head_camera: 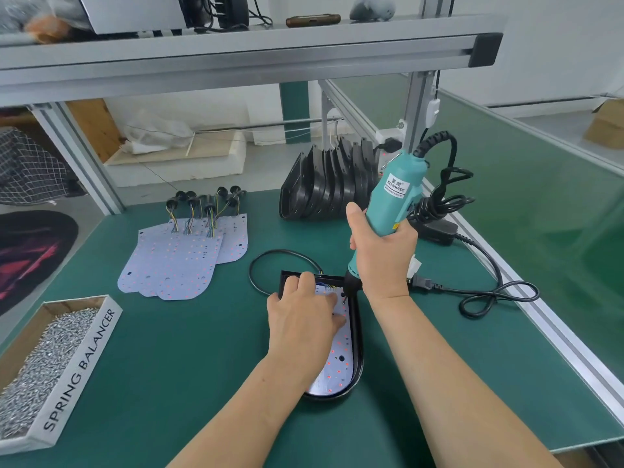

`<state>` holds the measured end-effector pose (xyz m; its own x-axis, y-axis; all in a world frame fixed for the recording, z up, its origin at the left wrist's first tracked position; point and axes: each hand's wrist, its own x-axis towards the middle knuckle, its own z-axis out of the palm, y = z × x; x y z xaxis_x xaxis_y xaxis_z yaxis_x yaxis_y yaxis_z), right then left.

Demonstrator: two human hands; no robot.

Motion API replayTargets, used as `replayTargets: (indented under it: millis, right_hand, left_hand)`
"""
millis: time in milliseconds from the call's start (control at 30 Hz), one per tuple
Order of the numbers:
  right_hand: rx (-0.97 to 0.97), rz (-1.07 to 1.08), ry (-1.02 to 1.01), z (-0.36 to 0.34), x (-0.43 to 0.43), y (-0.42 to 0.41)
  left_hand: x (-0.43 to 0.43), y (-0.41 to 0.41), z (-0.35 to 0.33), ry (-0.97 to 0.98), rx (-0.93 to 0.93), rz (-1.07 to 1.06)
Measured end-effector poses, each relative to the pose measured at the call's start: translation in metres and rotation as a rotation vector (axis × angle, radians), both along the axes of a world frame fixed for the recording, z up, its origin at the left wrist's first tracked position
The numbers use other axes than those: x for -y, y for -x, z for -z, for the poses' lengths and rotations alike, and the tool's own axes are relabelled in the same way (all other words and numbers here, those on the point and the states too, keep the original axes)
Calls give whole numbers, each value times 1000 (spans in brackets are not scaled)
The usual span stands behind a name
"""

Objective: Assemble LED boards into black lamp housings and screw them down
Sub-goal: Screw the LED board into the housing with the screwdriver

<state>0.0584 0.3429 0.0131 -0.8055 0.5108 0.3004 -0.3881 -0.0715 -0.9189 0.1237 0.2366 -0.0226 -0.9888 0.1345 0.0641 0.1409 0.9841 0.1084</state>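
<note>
Bare counter (189, 359) lies open between the screw box (50, 369) and the lamp housing (358, 342); spare boards (182, 261), stacked housings (331, 184) and a looped cord (489, 295) (right side) crowd the rest.

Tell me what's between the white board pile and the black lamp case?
A black cable loop lies there on the green mat, shown in the head view.

Box (81, 369): SPRING BALANCER (screwdriver (391, 197): probably KEENWISE)
</note>
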Motion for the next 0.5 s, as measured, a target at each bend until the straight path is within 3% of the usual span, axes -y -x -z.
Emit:
replayTargets:
  millis: [300, 400, 500]
  right_hand:
    - [-14, -3, 55, -6, -3, -12]
    - [-82, 78, 276, -29, -18, -18]
    - [-16, 125, 415, -41, -44, -20]
  left_hand:
    - [-1, 0, 0, 17, -6, -2]
    - [-2, 0, -1, 26, -5, -2]
    - [0, 0, -2, 12, 18, 0]
